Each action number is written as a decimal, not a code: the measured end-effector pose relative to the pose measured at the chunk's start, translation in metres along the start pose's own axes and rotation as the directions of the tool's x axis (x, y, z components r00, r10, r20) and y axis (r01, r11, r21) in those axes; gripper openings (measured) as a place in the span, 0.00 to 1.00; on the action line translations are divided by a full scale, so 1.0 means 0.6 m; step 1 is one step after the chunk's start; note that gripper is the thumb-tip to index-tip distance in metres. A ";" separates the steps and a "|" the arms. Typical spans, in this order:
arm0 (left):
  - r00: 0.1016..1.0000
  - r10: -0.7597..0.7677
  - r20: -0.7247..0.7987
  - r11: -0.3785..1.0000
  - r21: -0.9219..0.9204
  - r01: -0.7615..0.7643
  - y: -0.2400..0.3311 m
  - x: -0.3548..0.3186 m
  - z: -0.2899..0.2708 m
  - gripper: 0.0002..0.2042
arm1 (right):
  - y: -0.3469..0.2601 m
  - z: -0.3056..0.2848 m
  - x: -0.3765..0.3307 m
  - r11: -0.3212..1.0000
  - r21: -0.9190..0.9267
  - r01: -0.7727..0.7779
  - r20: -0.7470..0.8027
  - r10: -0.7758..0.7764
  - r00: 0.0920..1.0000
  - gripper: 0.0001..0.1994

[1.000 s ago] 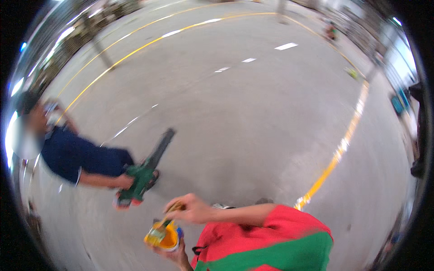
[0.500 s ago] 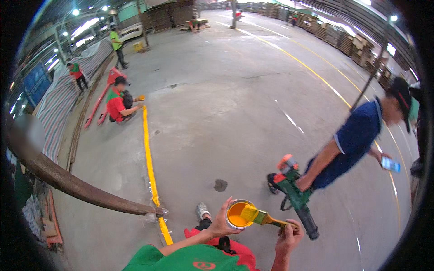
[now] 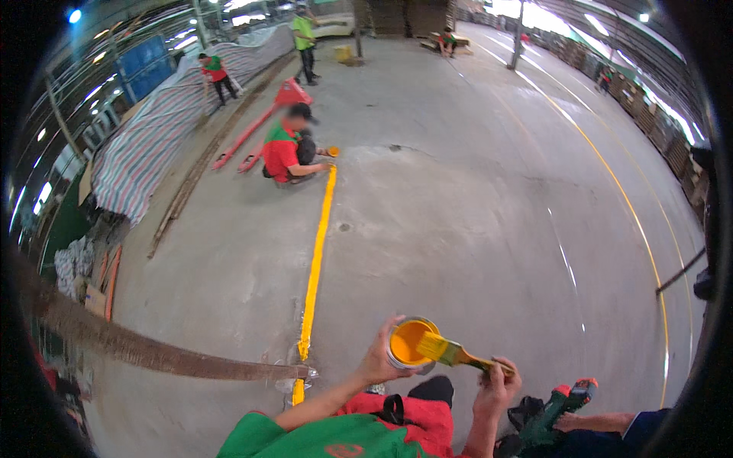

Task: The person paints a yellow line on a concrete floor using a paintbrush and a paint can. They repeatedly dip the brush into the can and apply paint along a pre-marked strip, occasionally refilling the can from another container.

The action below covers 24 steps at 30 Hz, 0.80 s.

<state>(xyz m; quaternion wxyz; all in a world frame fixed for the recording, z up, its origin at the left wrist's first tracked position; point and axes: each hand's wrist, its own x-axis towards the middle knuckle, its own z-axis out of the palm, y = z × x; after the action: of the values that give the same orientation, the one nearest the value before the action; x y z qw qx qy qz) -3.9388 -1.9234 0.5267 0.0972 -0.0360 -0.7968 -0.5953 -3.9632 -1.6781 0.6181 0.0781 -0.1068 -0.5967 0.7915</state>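
My left hand (image 3: 376, 359) is wrapped round the side of a small metal paint can (image 3: 414, 320) holding yellow-orange paint. In my right hand (image 3: 498, 388) is the handle of a paintbrush (image 3: 458, 356), its paint-coated yellow bristles over the can's mouth. Both hands are in front of my body, above the grey floor. To their left a painted yellow line (image 3: 316, 259) runs away along the floor, with clear tape or film at its near part.
A rusty beam (image 3: 168, 353) crosses the line from the left. A co-worker (image 3: 284, 153) squats at the line's far end near a red pallet jack (image 3: 292, 93). At lower right, another person's hand holds a green and orange power tool (image 3: 546, 420). Striped sheeting (image 3: 153, 145) lies left.
My view has swung left, and the line and squatting co-worker appear further right. The person with the power tool is now mostly out of view at lower right. My hands keep their hold.
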 end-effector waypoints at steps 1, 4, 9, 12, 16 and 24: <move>1.000 0.006 -0.019 1.000 0.006 -0.006 -0.008 0.021 -0.006 0.63 | 0.014 0.018 0.022 1.000 0.010 0.006 0.016 -0.006 1.000 0.08; 0.996 0.018 -0.085 1.000 0.011 -0.017 -0.037 0.090 -0.009 0.65 | 0.044 0.058 0.099 0.999 0.036 -0.012 0.064 0.010 0.998 0.08; 0.991 -0.005 -0.136 0.997 0.075 0.015 -0.097 0.222 -0.011 0.65 | 0.093 0.131 0.255 0.998 0.053 -0.044 0.126 0.038 0.991 0.08; 0.984 -0.054 -0.173 0.998 0.025 0.060 -0.130 0.334 -0.014 0.62 | 0.110 0.185 0.398 0.998 0.065 -0.024 0.182 0.012 0.983 0.08; 0.976 -0.094 -0.198 0.992 0.061 0.108 -0.144 0.487 -0.004 0.65 | 0.089 0.237 0.590 1.000 0.003 -0.003 0.270 0.002 0.963 0.07; 0.950 -0.128 -0.286 0.990 0.013 0.137 -0.200 0.733 0.021 0.62 | 0.076 0.337 0.864 0.997 -0.074 0.003 0.356 0.024 0.934 0.09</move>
<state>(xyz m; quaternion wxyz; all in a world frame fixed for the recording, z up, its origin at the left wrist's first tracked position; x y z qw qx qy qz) -4.3912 -1.9717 0.4970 0.1711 0.1052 -0.7847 -0.5864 -4.5165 -1.7483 0.5883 -0.0395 0.0324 -0.6291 0.7757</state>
